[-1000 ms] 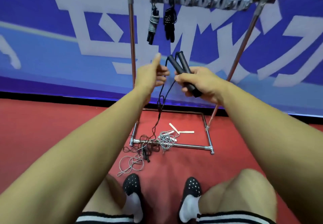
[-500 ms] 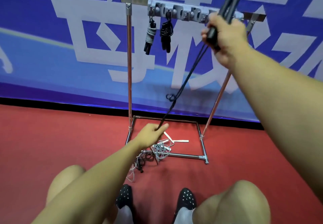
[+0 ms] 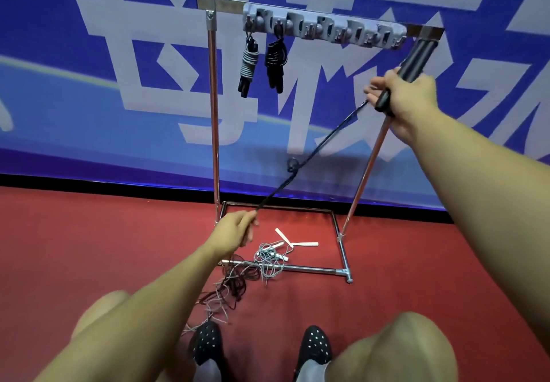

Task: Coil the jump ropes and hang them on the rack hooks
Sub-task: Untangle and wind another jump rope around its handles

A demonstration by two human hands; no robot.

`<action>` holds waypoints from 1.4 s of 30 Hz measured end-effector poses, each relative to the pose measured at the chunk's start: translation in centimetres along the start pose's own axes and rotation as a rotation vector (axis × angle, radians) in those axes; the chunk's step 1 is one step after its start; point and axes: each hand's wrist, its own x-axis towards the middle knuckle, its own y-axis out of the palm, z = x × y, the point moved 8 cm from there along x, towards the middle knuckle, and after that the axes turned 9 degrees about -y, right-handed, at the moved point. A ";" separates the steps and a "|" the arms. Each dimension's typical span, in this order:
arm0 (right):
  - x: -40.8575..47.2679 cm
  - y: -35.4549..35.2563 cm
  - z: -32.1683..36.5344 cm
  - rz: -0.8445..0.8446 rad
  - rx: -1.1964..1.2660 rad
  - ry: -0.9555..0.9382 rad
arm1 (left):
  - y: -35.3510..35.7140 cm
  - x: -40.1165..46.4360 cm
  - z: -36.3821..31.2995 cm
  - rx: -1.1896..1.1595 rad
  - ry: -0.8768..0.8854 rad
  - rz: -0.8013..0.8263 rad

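Note:
My right hand [image 3: 407, 100] grips the two black handles [image 3: 412, 64] of a black jump rope, raised near the right end of the hook strip [image 3: 324, 28]. The black cord [image 3: 315, 155] runs taut and doubled, with a small knot midway, down to my left hand [image 3: 235, 229], which pinches it low over the rack base. Two coiled ropes hang from the left hooks: a grey one [image 3: 248, 67] and a black one [image 3: 275, 64].
The metal rack [image 3: 213, 113] stands on red floor before a blue banner. A tangle of loose ropes [image 3: 238, 280] and white handles [image 3: 293, 241] lies across the rack's front bar [image 3: 312, 268]. My knees and dotted black shoes [image 3: 206, 346] are below.
My right hand rose from chest height to the rack's upper right with the handles, then dropped slightly. My left hand slid down the cord to the rack base, pulling the cord taut.

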 end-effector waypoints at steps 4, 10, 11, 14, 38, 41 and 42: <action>2.2 -3.7 0.7 -0.003 -0.216 -0.038 | -0.9 -0.9 8.3 0.172 -0.129 -0.013; -1.0 -2.0 -4.2 0.128 -0.102 0.172 | 1.8 0.5 10.0 0.236 -0.288 0.052; -1.4 -1.2 -4.8 0.166 -0.069 0.232 | 2.1 0.8 9.8 0.239 -0.303 0.058; -2.3 0.6 -5.7 0.285 -0.065 0.317 | 3.1 1.2 7.9 0.088 -0.310 0.067; -6.8 4.2 -9.1 0.361 0.176 0.408 | -9.2 0.0 -28.8 -0.715 0.504 -0.221; -9.1 6.3 -9.1 0.490 0.260 0.474 | -8.9 -0.3 -29.9 -0.793 0.514 -0.156; -10.0 7.2 -9.0 0.536 0.292 0.490 | -8.7 -0.3 -30.2 -0.823 0.507 -0.131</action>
